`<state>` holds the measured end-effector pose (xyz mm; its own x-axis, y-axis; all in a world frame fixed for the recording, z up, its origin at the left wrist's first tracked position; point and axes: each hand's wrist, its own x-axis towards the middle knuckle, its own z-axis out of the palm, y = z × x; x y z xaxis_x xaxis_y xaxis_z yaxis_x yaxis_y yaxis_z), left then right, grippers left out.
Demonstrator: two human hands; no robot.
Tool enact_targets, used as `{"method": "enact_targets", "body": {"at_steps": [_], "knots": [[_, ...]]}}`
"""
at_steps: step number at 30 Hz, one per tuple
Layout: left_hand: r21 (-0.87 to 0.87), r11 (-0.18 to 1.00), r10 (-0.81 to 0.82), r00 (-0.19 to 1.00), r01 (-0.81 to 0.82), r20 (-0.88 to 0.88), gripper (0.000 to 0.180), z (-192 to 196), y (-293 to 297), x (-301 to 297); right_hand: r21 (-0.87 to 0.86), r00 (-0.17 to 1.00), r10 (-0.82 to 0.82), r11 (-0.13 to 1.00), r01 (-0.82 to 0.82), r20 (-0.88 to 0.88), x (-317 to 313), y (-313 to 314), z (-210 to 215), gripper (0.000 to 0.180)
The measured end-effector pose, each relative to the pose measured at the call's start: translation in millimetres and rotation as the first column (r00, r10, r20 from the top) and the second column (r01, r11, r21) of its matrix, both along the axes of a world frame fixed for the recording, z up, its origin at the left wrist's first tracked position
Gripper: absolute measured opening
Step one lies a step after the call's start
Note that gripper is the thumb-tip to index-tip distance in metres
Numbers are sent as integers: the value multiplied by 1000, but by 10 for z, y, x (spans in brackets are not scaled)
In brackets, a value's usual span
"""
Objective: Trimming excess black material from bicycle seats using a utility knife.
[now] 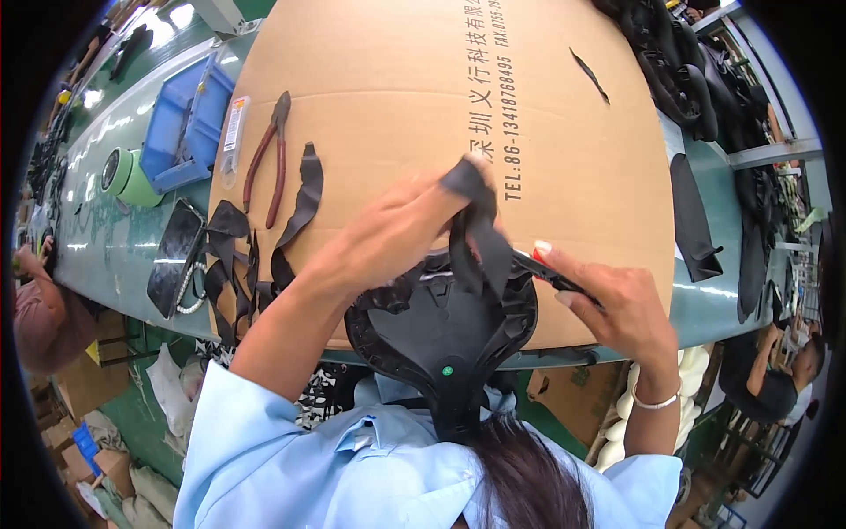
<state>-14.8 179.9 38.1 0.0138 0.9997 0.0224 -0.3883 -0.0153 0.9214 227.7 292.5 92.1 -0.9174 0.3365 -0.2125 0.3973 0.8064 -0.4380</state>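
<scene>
A black bicycle saddle rests underside up against the table's near edge, its narrow nose pointing toward my body. My left hand is closed on a loose black strip of cover material, lifting it above the saddle's wide rear end. In my right hand is a slim black cutter knife with a red part by the thumb. Its front end reaches the saddle's right rear rim beside the strip; the blade tip is too small to make out.
Cardboard covers the tabletop. Red-handled pliers, cut black strips, a phone, a blue bin and a green roll lie left. Black covers are heaped at the far right. Other people work at both sides.
</scene>
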Motion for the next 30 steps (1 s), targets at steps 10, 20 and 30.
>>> {"method": "enact_targets", "body": {"at_steps": [10, 20, 30], "knots": [[40, 596, 766, 583, -802, 269, 19, 595, 429, -235, 154, 923, -375, 920, 359, 85, 439, -944, 28, 57], [663, 328, 639, -359, -673, -680, 40, 244, -26, -354, -460, 538, -827, 547, 700, -166, 447, -1443, -410, 69], [-445, 861, -115, 760, -244, -639, 59, -270, 88, -674, -828, 351, -859, 479, 290, -373, -486, 122, -468, 42]]}}
